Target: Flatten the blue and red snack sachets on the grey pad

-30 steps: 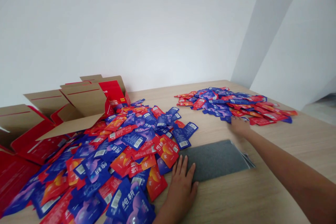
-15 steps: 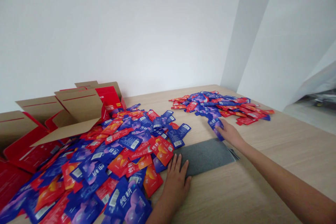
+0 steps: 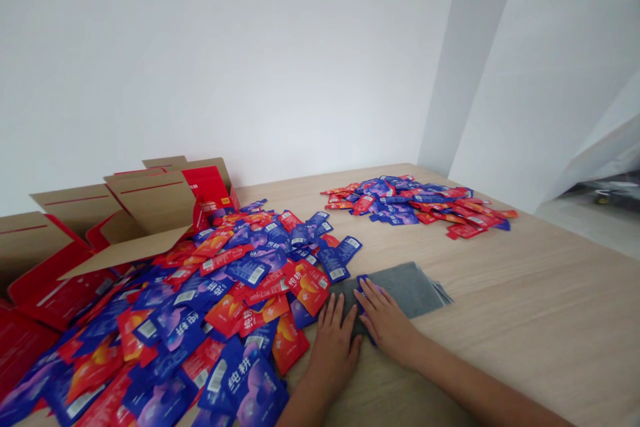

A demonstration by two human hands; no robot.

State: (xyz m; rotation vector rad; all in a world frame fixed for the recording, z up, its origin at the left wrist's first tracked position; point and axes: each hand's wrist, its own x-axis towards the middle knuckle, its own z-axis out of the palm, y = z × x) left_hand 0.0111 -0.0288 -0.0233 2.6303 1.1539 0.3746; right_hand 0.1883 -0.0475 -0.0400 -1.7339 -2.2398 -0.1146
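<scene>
A folded grey cloth [image 3: 407,283] lies flat on the table in front of me. My left hand [image 3: 334,340] rests on its left end, fingers stretched out, next to the big pile of pouches. Beside it, my right hand [image 3: 387,320] lies flat over a blue pouch [image 3: 363,280], pressing it down on the cloth with the fingers extended. Most of that pouch is hidden under the hand. Many red and blue pouches [image 3: 250,270] spread in a heap to the left of both hands.
Open red cardboard boxes [image 3: 150,207] with brown flaps stand at the left, behind the heap. A second, smaller pile of red and blue pouches [image 3: 415,200] lies at the far right of the wooden table [image 3: 525,320]. A white wall [image 3: 300,67] rises behind.
My right hand has brought the blue pouch from near the far pile, leftward and closer, onto the cloth, and its fingers have flattened over it. My left hand has stayed in place.
</scene>
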